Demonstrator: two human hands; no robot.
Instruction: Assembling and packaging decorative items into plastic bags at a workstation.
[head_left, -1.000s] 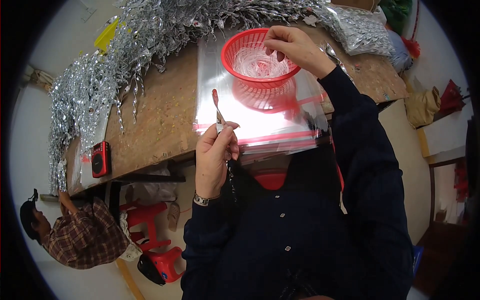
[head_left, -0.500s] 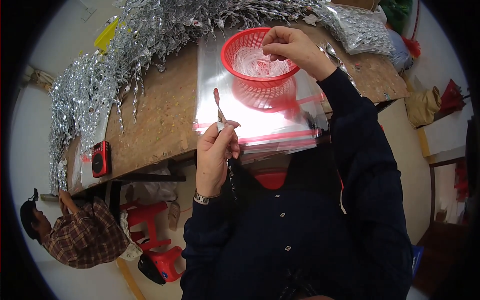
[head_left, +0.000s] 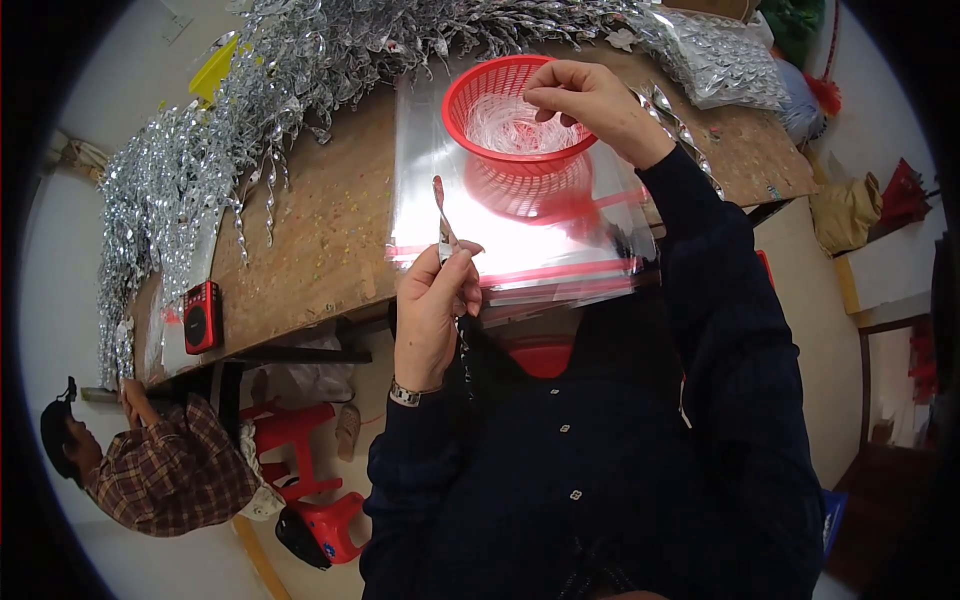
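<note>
My left hand [head_left: 432,312] pinches a thin silver spiral strip [head_left: 441,215] that stands upright over a stack of clear plastic bags with red seal strips [head_left: 520,240]. A further piece of the strip hangs down below the hand. My right hand [head_left: 592,102] reaches into a round red plastic basket [head_left: 470,95] that stands on the bags, its fingertips pinched among the thin clear strands [head_left: 505,125] inside. Whether the fingers hold a strand I cannot tell.
The wooden table [head_left: 320,240] bears a big heap of silver spiral strips [head_left: 250,110] along its left and far sides, a clear bag of silver pieces [head_left: 715,60] at the far right, and a small red radio [head_left: 202,316]. A person in a plaid shirt [head_left: 160,470] sits lower left beside red stools [head_left: 300,440].
My right hand has shifted a little within the basket. My left hand holds the strip in about the same place.
</note>
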